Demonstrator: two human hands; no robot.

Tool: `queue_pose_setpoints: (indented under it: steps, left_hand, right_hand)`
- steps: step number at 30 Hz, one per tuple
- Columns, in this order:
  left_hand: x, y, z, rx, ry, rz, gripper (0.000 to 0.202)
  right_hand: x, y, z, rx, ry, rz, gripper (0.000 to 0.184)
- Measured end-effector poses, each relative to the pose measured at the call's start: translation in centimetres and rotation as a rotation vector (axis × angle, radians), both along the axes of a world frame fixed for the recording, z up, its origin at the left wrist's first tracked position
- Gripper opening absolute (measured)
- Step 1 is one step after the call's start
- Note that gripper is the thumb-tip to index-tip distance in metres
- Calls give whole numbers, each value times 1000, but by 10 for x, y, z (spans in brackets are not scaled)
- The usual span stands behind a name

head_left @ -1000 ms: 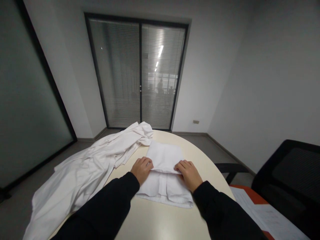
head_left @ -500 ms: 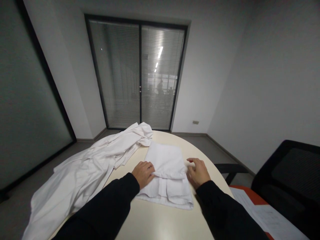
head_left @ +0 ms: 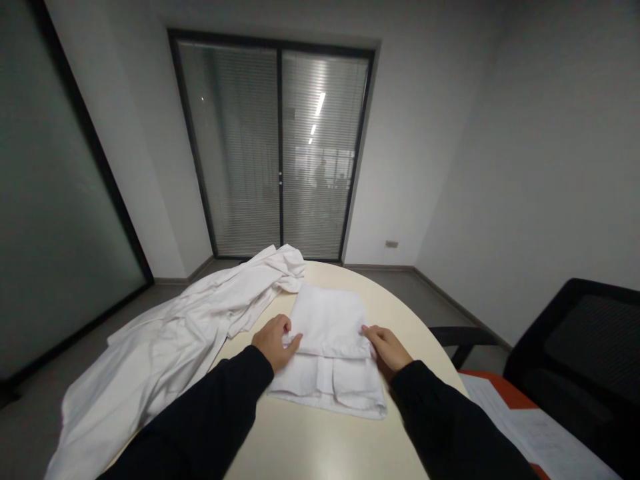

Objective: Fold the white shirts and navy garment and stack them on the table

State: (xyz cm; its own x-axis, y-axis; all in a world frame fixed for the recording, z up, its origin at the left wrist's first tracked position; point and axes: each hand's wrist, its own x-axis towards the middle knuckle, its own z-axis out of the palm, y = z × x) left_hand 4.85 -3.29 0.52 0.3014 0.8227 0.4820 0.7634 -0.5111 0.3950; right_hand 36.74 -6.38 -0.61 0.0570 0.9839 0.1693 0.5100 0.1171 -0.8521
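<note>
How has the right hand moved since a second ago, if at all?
Yes. The right hand shifted right, from atop the folded garment to its right edge, nearer the table rim.

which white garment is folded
The folded garment between left hand and right hand, a neat rectangle; the loose garment sprawls crumpled beside it.

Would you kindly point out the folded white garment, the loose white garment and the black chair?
folded white garment (head_left: pixel 330 320), head view, flat top layer.
loose white garment (head_left: pixel 165 340), head view, spread middle.
black chair (head_left: pixel 585 347), head view, backrest.
</note>
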Motion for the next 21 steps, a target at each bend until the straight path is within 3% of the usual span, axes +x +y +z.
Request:
queue_pose_setpoints:
  steps: [3,6,12,17,21]
  left_hand:
    - [-2,6,-2,-182,-104,165,15]
    - [-1,13,-8,-292,-161,174,14]
    - [-3,23,-23,-461,-507,-117,28]
    - [-6,21,-19,-447,-326,-173,20]
    - [-10,20,-11,-509,-237,-179,24]
  right_hand:
    - [1,0,-2,-27,-23,35,48]
    - [3,-2,-2,-69,-35,66,47]
    - [6,-9,5,-146,-38,184,37]
    - [4,-17,13,-158,26,234,47]
    - [-2,-24,27,-194,133,371,48]
